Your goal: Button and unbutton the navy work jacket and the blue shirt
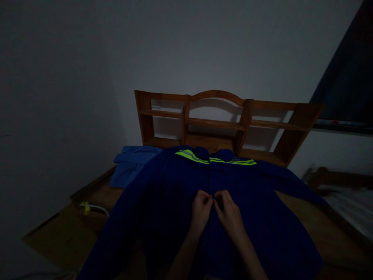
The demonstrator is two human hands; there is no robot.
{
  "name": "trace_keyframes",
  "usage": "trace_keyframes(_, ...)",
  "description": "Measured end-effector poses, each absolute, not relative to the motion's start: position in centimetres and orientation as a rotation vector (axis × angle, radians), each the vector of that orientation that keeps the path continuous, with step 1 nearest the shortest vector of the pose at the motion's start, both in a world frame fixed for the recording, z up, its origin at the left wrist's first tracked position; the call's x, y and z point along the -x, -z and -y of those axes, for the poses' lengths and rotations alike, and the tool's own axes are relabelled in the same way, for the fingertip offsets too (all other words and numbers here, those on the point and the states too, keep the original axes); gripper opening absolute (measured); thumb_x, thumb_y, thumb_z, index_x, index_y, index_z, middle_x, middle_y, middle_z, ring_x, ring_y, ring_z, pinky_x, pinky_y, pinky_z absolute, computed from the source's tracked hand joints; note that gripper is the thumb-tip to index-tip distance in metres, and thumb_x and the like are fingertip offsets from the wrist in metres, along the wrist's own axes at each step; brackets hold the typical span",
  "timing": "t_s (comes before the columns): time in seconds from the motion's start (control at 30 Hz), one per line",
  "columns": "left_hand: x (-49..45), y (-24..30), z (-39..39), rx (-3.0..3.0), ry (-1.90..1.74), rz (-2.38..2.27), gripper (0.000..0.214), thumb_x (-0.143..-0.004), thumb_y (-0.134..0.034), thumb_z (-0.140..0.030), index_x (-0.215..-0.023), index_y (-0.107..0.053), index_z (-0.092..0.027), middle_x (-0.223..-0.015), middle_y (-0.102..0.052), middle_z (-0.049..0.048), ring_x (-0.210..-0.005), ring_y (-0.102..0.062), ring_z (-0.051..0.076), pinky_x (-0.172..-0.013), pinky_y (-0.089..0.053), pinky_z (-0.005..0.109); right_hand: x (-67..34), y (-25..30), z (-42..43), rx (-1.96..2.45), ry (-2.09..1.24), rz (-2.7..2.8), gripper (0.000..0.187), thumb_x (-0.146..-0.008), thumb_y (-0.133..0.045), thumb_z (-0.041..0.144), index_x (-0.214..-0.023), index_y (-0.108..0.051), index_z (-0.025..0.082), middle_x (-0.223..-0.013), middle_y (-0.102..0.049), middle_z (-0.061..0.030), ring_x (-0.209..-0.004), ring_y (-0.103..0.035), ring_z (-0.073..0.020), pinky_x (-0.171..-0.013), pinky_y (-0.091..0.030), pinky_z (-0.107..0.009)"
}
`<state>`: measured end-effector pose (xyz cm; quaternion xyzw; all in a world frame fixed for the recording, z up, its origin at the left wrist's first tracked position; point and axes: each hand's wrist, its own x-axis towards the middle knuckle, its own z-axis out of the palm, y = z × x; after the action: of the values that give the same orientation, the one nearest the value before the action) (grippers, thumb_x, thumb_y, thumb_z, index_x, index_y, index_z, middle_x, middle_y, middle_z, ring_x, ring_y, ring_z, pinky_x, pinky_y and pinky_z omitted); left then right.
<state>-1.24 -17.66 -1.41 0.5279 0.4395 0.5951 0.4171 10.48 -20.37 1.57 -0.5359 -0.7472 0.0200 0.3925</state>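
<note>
A dark blue work jacket (262, 210) with yellow-green reflective stripes across the chest lies spread flat on a wooden bed platform (64, 229), collar toward the headboard. My left hand (201, 208) and my right hand (229, 212) meet at the jacket's front opening, a little below the stripes. Both hands have their fingers curled in a pinch on the two front edges of the jacket. The room is dim, so the fastening between the fingertips is too dark to make out.
A wooden headboard with open shelves (215, 124) stands against the wall. A lighter blue garment (131, 163) lies bunched at the platform's left rear. A white cable with a yellow tag (90, 208) rests at the left. Another bed (346, 202) stands to the right.
</note>
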Motion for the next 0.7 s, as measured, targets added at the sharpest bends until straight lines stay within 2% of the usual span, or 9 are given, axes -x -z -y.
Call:
trace_keyframes(0.23,1.3,1.4,17.6,-1.312,-1.501,-1.125,0.007,-0.074,-0.057,-0.017,-0.077,-0.051,-0.018,-0.074,-0.060,0.0008,-0.072,-0.060,0.014,-0.067,-0.043,0.024,-10.4,-1.8,20.7,1.349,0.010,1.944,0.014,-0.090,-0.041,0.022,-0.100,-0.051,0.021,-0.094,-0.055,-0.0044,-0.078,-0.059,-0.0155,-0.067,-0.047,-0.026)
trace_keyframes(0.53,1.3,0.6,17.9,-1.226,-1.517,-1.029,0.010,-0.071,-0.062,-0.020,-0.071,-0.052,-0.016,-0.070,-0.063,0.0012,-0.071,-0.062,0.015,-0.067,-0.045,0.025,-10.2,-2.0,20.9,1.321,-0.014,1.882,0.016,-0.092,-0.038,0.025,-0.096,-0.053,0.021,-0.091,-0.056,-0.0053,-0.077,-0.058,-0.0157,-0.069,-0.047,-0.027)
trace_keyframes(0.7,1.6,0.0,18.1,-1.230,-1.479,-1.043,0.012,-0.075,-0.060,-0.024,-0.082,-0.054,-0.018,-0.073,-0.066,0.0018,-0.073,-0.064,0.016,-0.068,-0.046,0.025,-10.4,-1.8,20.7,1.321,-0.033,1.886,0.016,-0.093,-0.037,0.024,-0.095,-0.052,0.021,-0.091,-0.056,-0.0052,-0.076,-0.058,-0.0156,-0.072,-0.047,-0.027)
